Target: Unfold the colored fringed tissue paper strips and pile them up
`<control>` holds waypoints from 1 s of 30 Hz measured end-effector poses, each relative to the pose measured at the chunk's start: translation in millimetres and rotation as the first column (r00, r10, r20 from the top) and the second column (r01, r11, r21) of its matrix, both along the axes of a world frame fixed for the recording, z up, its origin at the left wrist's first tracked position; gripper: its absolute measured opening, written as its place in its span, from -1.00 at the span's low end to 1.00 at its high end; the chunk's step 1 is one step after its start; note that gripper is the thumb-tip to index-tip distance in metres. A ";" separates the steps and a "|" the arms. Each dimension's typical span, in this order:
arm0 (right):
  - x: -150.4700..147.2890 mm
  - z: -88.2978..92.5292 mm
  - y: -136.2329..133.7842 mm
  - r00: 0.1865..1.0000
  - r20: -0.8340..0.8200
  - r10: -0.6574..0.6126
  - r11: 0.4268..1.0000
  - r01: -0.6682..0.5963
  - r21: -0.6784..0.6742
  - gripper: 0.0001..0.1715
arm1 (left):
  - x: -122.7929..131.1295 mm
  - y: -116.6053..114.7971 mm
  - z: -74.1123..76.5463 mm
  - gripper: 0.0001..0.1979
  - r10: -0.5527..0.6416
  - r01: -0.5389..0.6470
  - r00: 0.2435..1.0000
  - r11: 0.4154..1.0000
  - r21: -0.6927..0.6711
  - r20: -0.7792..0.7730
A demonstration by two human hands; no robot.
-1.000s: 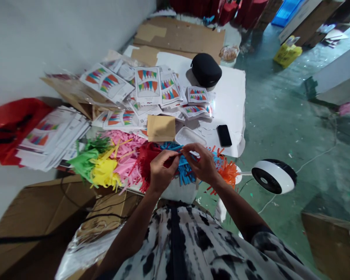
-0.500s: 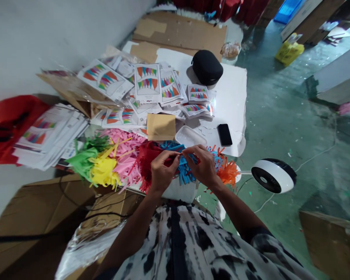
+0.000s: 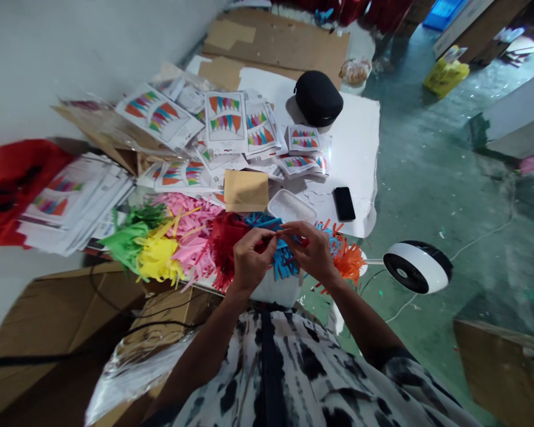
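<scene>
My left hand and my right hand meet at the fingertips, both closed in a pinch. A tiny reddish bit shows between them, too small to name. Below and behind the fingers lie blue paper tassels, partly covered. To the left of my left hand is a dark red fringed bundle. An orange tassel hangs at the table edge, right of my right hand. Further left lie pink, yellow and green tassels.
Beyond my hands are a tan card box, a white plastic tray, and a phone. Printed packets pile up behind, beside a black case. A white fan stands to the right.
Both hands stay pinched together in nearly the same place. The view has shifted very slightly; nothing else visibly moves.
</scene>
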State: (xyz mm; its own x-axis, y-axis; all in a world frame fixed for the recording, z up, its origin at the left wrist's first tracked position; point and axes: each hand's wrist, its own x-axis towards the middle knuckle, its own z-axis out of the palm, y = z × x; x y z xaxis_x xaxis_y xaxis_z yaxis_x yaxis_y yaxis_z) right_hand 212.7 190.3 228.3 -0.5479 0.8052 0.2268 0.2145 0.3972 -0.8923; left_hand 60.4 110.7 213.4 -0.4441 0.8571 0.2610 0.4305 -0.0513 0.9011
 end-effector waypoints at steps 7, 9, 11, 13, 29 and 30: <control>-2.1 0.5 2.0 0.996 0.041 -0.076 0.990 0.070 0.121 -0.92 | -0.6 0.5 -2.6 -0.84 -0.063 0.077 0.989 0.992 -0.103 0.134; -0.2 0.2 2.5 0.995 0.031 -0.093 0.992 0.090 0.086 -0.92 | -1.2 -0.1 -5.6 -0.79 -0.048 0.085 0.969 0.986 -0.146 0.242; 2.4 -0.7 3.1 0.994 0.028 -0.106 0.993 0.105 0.046 -0.94 | -2.8 -0.6 -8.1 -0.76 -0.024 0.082 0.941 0.984 -0.161 0.337; 4.4 -1.9 3.7 0.995 0.017 -0.098 0.995 0.098 0.002 -0.94 | -4.6 -0.9 -9.4 -0.78 -0.015 0.090 0.917 0.981 -0.170 0.398; 3.8 -31.7 -18.4 0.981 -0.020 -0.194 0.945 0.181 -0.273 -0.74 | -7.2 -5.0 -20.3 -0.68 -0.201 0.271 0.932 0.939 -0.212 0.302; 5.1 -34.4 -21.9 0.982 -0.011 -0.190 0.944 0.179 -0.276 -0.74 | -8.4 -7.5 -23.2 -0.66 -0.264 0.336 0.921 0.911 -0.240 0.287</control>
